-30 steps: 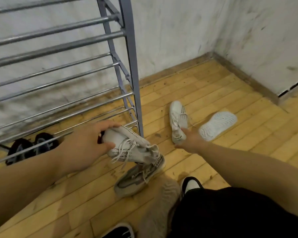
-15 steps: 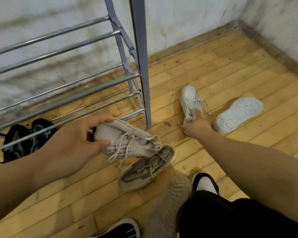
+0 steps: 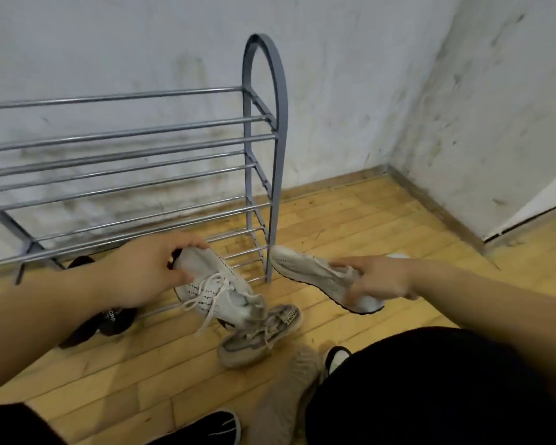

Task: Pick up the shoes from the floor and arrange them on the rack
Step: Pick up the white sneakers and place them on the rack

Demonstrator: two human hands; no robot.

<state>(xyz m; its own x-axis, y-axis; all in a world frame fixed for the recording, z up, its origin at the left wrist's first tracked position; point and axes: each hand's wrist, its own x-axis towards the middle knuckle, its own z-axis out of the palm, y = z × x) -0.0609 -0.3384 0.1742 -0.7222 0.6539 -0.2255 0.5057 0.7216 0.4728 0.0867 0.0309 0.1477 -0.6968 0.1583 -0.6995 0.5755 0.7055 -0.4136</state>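
Left hand [image 3: 142, 271] tight around laced sneaker [image 3: 215, 290], right hand [image 3: 379, 277] curled around second sneaker [image 3: 308, 268] — both near the rack [image 3: 280, 123].

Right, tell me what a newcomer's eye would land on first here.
The two lifted shoes in the middle draw the eye first: the left hand grips a laced white sneaker and the right hand holds a second white sneaker. They sit near the right end post of the grey metal rack. Below them a grey sneaker lies on the wooden floor.

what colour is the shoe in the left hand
The shoe is white with black print; head view.
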